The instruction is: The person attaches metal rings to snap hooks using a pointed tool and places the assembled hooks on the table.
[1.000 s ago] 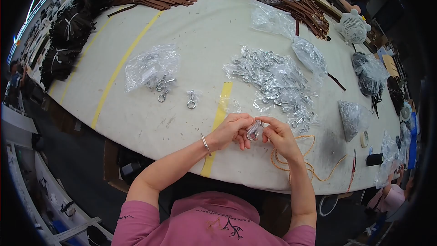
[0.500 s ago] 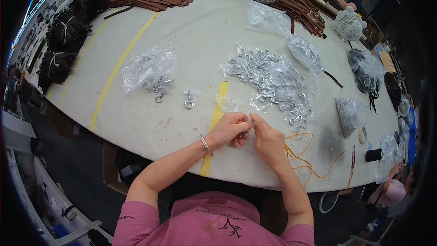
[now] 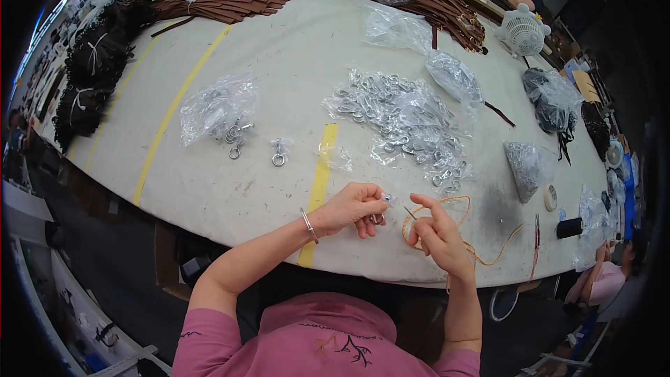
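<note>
My left hand [image 3: 354, 209] pinches a metal snap hook [image 3: 377, 218] with a ring, and a bit of clear plastic wrap sticks out at its fingertips. Just right of it, my right hand [image 3: 441, 236] holds a thin pointed metal tool [image 3: 410, 213], its tip towards the left hand; most of the tool is hidden by the fingers. An orange cord [image 3: 499, 263] loops around and under the right hand. Beyond both hands lies a big pile of plastic-wrapped snap hooks [image 3: 401, 122]. One single hook [image 3: 279, 153] lies further left, near a smaller wrapped heap [image 3: 222, 112].
Brown strap bundles [image 3: 223, 5] and dark strap bundles [image 3: 87, 77] line the far and left sides. At right are a filled plastic bag [image 3: 528, 171], a tape roll [image 3: 551, 197], a black thread spool [image 3: 569, 228] and a white basket [image 3: 523, 30]. Other people work nearby.
My hands have parted; the right has moved right and down from the left, and the thin metal tool now shows. The left still grips the snap hook. The view has shifted slightly.
</note>
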A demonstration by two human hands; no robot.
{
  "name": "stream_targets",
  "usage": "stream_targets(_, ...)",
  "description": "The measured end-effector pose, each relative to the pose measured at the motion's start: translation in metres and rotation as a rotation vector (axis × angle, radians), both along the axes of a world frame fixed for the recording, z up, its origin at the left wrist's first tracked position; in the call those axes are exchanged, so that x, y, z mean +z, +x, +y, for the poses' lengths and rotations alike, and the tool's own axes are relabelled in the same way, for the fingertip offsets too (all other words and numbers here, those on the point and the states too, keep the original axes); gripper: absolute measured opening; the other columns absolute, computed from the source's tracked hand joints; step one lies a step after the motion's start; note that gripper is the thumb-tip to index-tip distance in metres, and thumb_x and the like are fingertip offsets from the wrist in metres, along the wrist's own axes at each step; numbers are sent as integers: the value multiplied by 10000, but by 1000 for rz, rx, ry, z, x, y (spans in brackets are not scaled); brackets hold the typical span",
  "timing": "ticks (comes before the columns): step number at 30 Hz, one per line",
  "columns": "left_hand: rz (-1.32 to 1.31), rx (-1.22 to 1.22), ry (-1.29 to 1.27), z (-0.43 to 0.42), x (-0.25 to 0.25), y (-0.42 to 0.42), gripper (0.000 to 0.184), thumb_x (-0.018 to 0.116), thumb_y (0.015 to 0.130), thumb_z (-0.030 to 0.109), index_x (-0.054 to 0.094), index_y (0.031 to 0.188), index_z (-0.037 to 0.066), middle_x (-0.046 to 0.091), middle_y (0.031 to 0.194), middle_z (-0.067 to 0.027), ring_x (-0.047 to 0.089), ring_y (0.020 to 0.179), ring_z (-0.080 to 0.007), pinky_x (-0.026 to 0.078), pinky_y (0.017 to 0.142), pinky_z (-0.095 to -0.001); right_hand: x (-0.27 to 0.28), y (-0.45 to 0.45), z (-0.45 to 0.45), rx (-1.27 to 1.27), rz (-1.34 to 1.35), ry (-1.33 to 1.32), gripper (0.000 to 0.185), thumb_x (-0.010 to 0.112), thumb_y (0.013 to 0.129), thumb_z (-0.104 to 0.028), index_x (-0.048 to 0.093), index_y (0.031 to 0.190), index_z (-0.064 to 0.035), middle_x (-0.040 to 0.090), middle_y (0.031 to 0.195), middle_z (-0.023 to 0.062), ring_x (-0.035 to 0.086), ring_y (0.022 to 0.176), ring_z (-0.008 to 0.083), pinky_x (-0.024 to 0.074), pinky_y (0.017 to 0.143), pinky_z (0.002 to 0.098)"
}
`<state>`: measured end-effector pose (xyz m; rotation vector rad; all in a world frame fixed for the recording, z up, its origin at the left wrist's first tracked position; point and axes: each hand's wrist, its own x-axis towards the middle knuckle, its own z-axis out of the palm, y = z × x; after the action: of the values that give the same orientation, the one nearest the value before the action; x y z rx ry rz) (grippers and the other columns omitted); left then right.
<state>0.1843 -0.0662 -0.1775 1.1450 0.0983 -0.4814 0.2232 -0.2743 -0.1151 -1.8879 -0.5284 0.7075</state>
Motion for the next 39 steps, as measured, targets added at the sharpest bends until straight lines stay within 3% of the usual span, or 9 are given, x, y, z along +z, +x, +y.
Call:
stream_targets(11, -44, 44, 29, -2, -4, -10, 159, 523, 840, 132, 531, 932, 3, 626, 790, -103, 616, 640, -120, 503, 516, -209, -40, 19, 20, 131, 305, 58, 315, 452, 866, -100, 479, 1179, -105, 534, 619, -22, 425, 517, 35, 355, 467, 200)
stream_targets(14, -19, 83, 4, -6, -1, -10, 162, 539, 830, 133, 536, 918, -3, 628, 770, -98, 612, 630, -117, 502, 517, -212, -52, 18, 20, 99, 156, 102, 311, 467, 850, -85, 498, 1159, -105, 571, 631, 20, 498, 498, 100, 394, 466, 264)
stream_targets(17, 26, 97, 27, -6, -6, -9, 161, 552, 828, 142, 546, 908, 3, 627, 751, -85, 603, 610, -112, 501, 516, -216, -44, 4, 27, 118, -639, -167, 327, 494, 830, -95, 500, 1156, -101, 607, 669, 87, 579, 547, 217, 430, 509, 340)
stream_targets(18, 39, 93, 38, -6, -8, -9, 159, 555, 828, 147, 551, 906, 8, 627, 746, -80, 599, 603, -110, 500, 517, -217, -37, 0, 23, 126, -650, -269, 321, 505, 822, -107, 505, 1143, -96, 611, 685, 102, 585, 579, 245, 433, 525, 356)
stream_targets(23, -444, 265, 1018, 52, 7, -32, 150, 594, 781, 112, 570, 901, 24, 613, 709, -65, 558, 532, -96, 434, 462, -229, -1, 13, -40, 54, -713, -626, 223, 555, 792, -181, 564, 977, -56, 621, 710, 129, 597, 664, 315, 438, 581, 405)
stream_targets(27, -397, 462, 1778, 111, 2, -48, 256, 619, 710, 81, 570, 959, 47, 574, 815, -73, 557, 734, -220, 442, 656, -343, 1, 47, -94, -241, -793, -865, 203, 590, 768, -206, 588, 894, -46, 616, 695, 130, 600, 662, 309, 438, 595, 410)
stream_targets(30, -431, 586, 2009, 116, 10, -48, 384, 628, 709, 132, 523, 1074, 76, 536, 1061, -101, 493, 1016, -257, 410, 795, -387, 3, 55, -72, -291, -721, -744, 230, 613, 750, -228, 584, 879, -40, 616, 687, 126, 601, 660, 312, 440, 596, 403)
stream_targets(33, -771, 383, 1875, 81, 18, -36, 519, 651, 700, 156, 469, 1175, 56, 442, 1243, -114, 384, 1174, -289, 327, 943, -419, -14, 49, -39, -202, -703, -742, 238, 624, 738, -238, 571, 847, -33, 611, 668, 128, 598, 649, 322, 441, 594, 403)
stream_targets(39, -938, 8, 1664, 44, -16, -3, 563, 568, 798, 340, 412, 1245, 36, 378, 1326, -112, 331, 1241, -285, 265, 1018, -442, -47, 46, -65, -238, -749, -820, 235, 618, 720, -212, 545, 867, -44, 605, 645, 140, 594, 641, 338, 443, 594, 417)
